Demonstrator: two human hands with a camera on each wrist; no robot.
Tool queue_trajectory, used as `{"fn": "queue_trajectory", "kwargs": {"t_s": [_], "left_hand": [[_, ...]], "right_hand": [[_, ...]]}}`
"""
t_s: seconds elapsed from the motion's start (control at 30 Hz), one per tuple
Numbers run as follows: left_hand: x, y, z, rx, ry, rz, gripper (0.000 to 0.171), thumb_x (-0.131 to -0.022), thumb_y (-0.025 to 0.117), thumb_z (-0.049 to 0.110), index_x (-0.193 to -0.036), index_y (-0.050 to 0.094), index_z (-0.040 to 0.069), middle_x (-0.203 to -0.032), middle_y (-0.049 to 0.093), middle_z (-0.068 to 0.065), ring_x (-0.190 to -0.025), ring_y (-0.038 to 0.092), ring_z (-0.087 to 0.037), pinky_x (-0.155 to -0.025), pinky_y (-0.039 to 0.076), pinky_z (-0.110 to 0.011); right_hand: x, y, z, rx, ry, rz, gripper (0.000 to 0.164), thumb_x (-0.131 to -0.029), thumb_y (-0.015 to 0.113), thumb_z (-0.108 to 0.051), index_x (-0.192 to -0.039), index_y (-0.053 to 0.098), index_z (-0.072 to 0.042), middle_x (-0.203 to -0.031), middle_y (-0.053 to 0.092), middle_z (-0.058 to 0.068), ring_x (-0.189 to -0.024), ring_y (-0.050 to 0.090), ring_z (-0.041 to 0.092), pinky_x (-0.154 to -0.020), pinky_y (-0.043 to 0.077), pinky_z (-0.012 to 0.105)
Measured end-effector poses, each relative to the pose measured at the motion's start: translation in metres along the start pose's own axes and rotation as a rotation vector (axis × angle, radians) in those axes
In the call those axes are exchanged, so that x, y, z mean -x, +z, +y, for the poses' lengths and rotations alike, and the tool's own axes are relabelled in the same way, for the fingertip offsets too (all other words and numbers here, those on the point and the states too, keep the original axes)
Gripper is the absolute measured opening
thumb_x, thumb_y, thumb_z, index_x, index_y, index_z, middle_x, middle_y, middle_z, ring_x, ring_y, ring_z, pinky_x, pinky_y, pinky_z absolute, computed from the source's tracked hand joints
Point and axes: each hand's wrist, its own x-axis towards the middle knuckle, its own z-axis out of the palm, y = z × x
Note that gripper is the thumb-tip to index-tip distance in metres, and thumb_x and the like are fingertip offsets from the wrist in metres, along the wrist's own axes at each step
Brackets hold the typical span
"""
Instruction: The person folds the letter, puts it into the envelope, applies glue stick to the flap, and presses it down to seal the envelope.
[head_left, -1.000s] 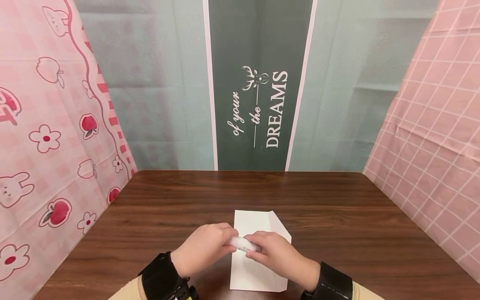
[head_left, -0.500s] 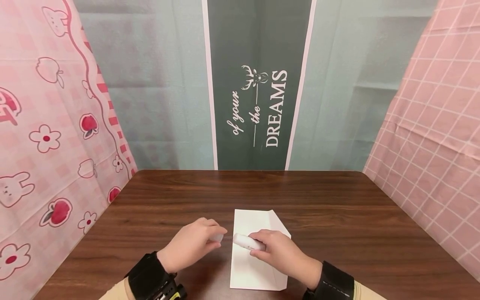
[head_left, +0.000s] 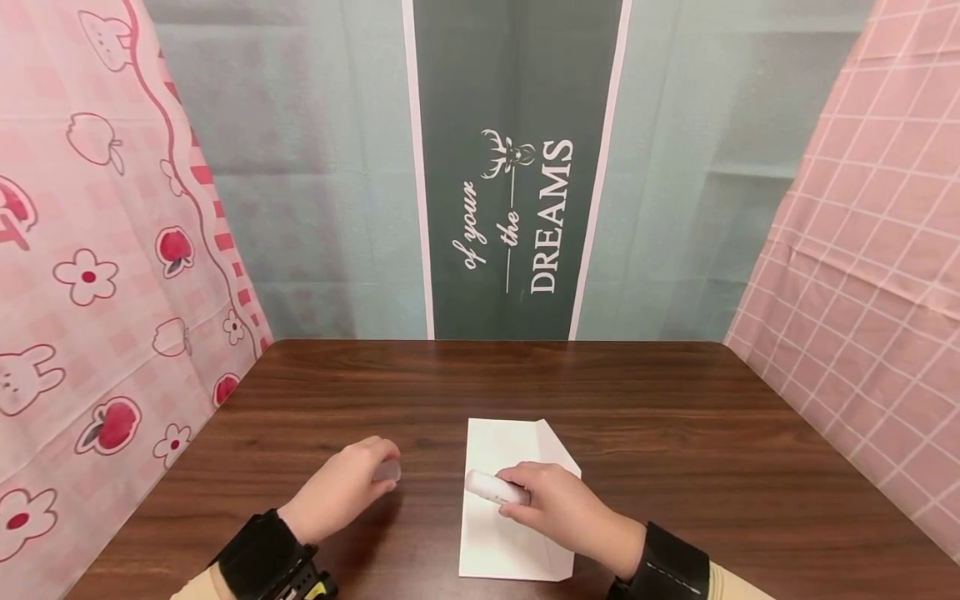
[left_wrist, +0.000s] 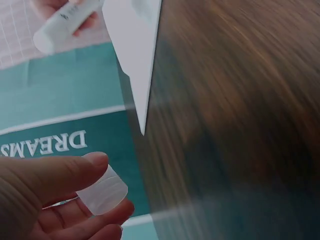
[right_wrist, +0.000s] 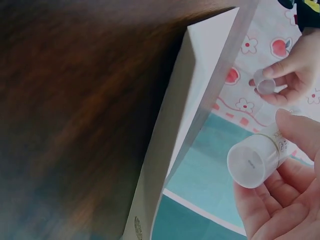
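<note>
My right hand [head_left: 558, 500] grips a white glue stick [head_left: 491, 487] by its barrel, above a white envelope [head_left: 491, 542]. The stick's uncapped end points left; in the right wrist view this round end of the glue stick [right_wrist: 248, 162] faces the camera. Off to the left, my left hand [head_left: 341, 483] holds a small translucent cap [head_left: 387, 472] over the wooden table. Thumb and fingers pinch that cap [left_wrist: 106, 192] in the left wrist view. The envelope lies flat, its slanted flap spread to the right side and partly hidden by my right hand.
The dark wooden table [head_left: 360, 392] reaches back to a green-grey curtain [head_left: 345, 208] with white lettering. A pink patterned cloth [head_left: 112, 292] hangs on the left and a pink checked cloth [head_left: 862, 292] on the right.
Both hands were together on the glue stick. The cap has come off, and my left hand has carried it away to the left. My right hand has stayed nearly in place with the stick.
</note>
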Motion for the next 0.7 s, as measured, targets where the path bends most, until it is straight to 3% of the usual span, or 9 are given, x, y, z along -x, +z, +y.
{"fn": "queue_trajectory", "kwargs": {"t_s": [0.13,0.37,0.7], "left_hand": [[0.007,-0.002,-0.013,-0.007,-0.069,-0.014,0.025,-0.079,0.072,0.008,-0.101,0.061,0.005,-0.093,0.060,0.000,-0.087,0.061,-0.017,-0.073,0.050,-0.035],[0.018,-0.001,-0.035,-0.032,-0.122,-0.026,0.022,-0.078,0.072,0.004,-0.098,0.063,0.003,-0.089,0.057,-0.001,-0.085,0.061,-0.018,-0.073,0.050,-0.036],[0.024,0.001,-0.048,-0.047,-0.194,-0.033,0.017,-0.077,0.072,0.005,-0.089,0.061,0.007,-0.086,0.062,-0.001,-0.084,0.062,-0.020,-0.073,0.049,-0.040]], "right_hand": [[0.000,0.000,0.000,-0.010,-0.004,0.004,0.023,-0.080,0.072,-0.016,-0.102,0.067,-0.009,-0.089,0.065,-0.007,-0.072,0.050,-0.001,-0.064,0.046,0.021],[0.000,0.001,0.001,-0.013,-0.027,0.010,0.021,-0.080,0.072,-0.016,-0.100,0.067,-0.010,-0.087,0.063,-0.009,-0.071,0.049,-0.001,-0.063,0.045,0.020],[0.000,0.004,0.002,-0.022,-0.033,0.015,0.020,-0.080,0.072,-0.014,-0.099,0.067,-0.010,-0.086,0.063,-0.009,-0.070,0.048,-0.002,-0.063,0.044,0.020]]}}
